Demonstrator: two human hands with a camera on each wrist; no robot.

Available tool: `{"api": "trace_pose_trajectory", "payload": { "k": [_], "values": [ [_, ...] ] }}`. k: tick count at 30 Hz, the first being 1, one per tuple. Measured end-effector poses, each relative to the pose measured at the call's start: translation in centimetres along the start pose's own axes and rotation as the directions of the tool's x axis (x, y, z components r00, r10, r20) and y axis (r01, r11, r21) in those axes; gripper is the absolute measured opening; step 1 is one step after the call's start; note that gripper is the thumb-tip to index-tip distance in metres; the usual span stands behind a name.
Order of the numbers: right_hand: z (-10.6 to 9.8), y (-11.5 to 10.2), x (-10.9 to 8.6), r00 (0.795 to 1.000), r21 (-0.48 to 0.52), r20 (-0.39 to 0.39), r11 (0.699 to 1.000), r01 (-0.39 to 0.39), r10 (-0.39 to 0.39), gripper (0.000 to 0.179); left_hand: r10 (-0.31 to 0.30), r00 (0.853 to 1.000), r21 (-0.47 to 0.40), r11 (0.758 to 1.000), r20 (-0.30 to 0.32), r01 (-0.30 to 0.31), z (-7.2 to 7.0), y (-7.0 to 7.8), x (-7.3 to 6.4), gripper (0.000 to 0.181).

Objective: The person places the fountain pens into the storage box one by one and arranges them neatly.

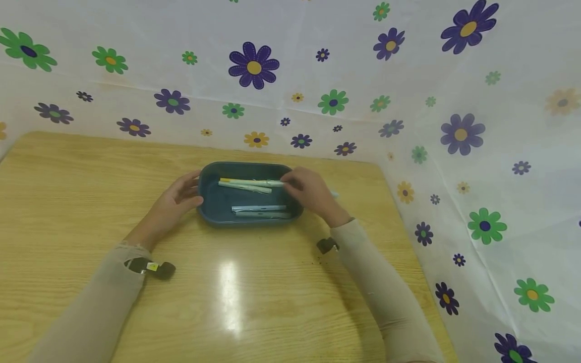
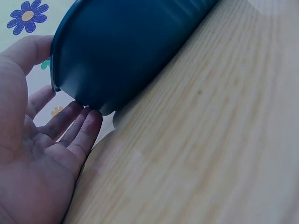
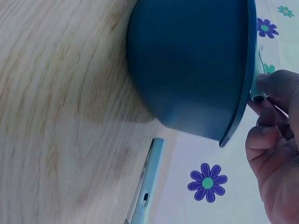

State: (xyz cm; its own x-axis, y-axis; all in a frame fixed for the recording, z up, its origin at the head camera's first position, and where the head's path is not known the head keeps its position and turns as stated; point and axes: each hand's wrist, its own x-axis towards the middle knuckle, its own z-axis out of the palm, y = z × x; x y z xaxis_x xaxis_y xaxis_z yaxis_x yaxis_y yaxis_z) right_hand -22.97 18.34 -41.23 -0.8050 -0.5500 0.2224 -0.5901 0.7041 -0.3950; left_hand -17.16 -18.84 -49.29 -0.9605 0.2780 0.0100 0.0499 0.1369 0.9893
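Note:
A dark blue oblong plastic basket (image 1: 218, 196) stands on the wooden table. In the head view, my left hand (image 1: 174, 199) rests against its left end, thumb near the front corner and fingers farther back; the left wrist view shows relaxed fingertips touching the wall. My right hand (image 1: 310, 191) is over the right end, pinching a pale green pen (image 3: 258, 91) between thumb and fingers at the rim. Two pale pens (image 1: 245, 187) lie along the basket's far side, one with a yellow end. Nearer me lie a light blue pen (image 1: 258, 207) and a greenish one (image 1: 262, 215).
Another light blue pen (image 3: 150, 177) lies on the table beyond the basket's right end, mostly hidden behind my right hand in the head view. A white flower-printed cloth (image 1: 281, 65) hangs along the back and right of the table (image 1: 268, 302).

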Motion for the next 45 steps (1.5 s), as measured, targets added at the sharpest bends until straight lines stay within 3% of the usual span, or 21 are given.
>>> {"api": "trace_pose_trajectory", "payload": {
  "k": [10, 17, 28, 45],
  "values": [
    [-1.7, 0.7, -0.8, 0.997, 0.069, -0.073, 0.998, -0.003, 0.008, 0.014, 0.015, 1.000, 0.005, 1.000, -0.007, -0.015, 0.0, 0.1, 0.1, 0.068],
    [-2.2, 2.6, -1.5, 0.990, 0.071, -0.129, 0.996, -0.053, 0.062, 0.014, 0.034, 0.999, 0.022, 0.999, -0.003, -0.034, 0.0, 0.2, 0.0, 0.069],
    [-3.5, 4.6, -2.6, 0.967, 0.063, -0.255, 0.998, 0.002, 0.014, 0.013, 0.049, 0.999, -0.011, 0.999, 0.005, -0.049, 0.1, 0.0, 0.1, 0.069],
    [-4.1, 7.8, -4.6, 0.961, 0.096, -0.261, 0.993, -0.066, 0.089, 0.014, -0.002, 1.000, -0.015, 1.000, -0.009, 0.002, 0.1, -0.1, 0.2, 0.067]
  ]
}}
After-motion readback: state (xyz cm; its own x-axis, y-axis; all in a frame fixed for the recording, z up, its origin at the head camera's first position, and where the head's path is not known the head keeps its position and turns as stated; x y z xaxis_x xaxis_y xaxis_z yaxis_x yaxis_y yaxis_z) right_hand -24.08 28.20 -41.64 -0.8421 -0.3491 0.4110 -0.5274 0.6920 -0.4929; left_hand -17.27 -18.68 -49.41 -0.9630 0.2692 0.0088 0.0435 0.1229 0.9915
